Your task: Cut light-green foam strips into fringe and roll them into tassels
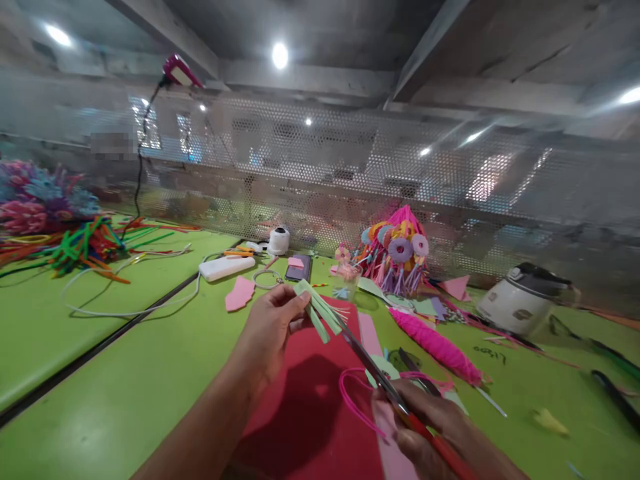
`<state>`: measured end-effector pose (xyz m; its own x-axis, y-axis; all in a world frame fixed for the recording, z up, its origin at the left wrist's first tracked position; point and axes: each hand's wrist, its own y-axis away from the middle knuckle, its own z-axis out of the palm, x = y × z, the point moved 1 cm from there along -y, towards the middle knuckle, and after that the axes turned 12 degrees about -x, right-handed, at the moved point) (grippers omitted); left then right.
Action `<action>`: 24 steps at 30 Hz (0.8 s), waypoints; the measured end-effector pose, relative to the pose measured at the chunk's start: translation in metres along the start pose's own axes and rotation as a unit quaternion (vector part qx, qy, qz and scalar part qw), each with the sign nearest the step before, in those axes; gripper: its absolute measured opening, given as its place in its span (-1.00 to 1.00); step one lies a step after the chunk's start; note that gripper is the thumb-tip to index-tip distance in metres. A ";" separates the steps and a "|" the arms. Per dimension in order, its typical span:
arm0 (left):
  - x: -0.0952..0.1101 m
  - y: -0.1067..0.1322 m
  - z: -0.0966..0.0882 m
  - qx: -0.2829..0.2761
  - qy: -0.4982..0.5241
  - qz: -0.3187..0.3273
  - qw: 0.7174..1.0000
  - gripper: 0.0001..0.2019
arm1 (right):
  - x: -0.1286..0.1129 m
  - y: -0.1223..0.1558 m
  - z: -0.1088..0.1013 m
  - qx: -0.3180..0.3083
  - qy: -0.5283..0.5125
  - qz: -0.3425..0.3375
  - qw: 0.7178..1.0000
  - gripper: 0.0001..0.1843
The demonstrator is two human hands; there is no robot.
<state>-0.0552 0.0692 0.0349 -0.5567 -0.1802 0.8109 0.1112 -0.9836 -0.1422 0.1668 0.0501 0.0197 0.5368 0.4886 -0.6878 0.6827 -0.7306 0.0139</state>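
Observation:
My left hand [267, 330] pinches one end of a pale green strip of paper [320, 315] between thumb and fingers. The paper's free end is cut into thin fringes that fan out to the right. In my right hand [420, 427] is a pair of scissors [369, 363] with red handles, its blades reaching up to the fringes. Whether the blades are parted is hard to make out. Under both hands lies a red sheet [305, 407]. A bright pink cord [350, 400] loops beside the scissors, near a pale green paper piece [383, 367].
A wound pink yarn bundle [435, 343] lies on the green table [125, 393] at right, before a white kettle-like appliance [523, 300]. Colourful tasselled ornaments [400, 247] stand behind. A phone [299, 268], a white power bank [227, 268] and pipe cleaners [85, 247] are further left.

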 end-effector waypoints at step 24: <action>0.000 0.002 0.002 0.019 -0.004 0.001 1.000 -0.83 | 0.000 0.003 0.000 -0.045 -0.017 0.035 0.998 -0.45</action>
<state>-0.0534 0.0675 0.0361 -0.5505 -0.1827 0.8146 0.1440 -0.9819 -0.1229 0.1688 0.0474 0.0196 0.5691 0.4194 -0.7073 0.6865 -0.7158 0.1280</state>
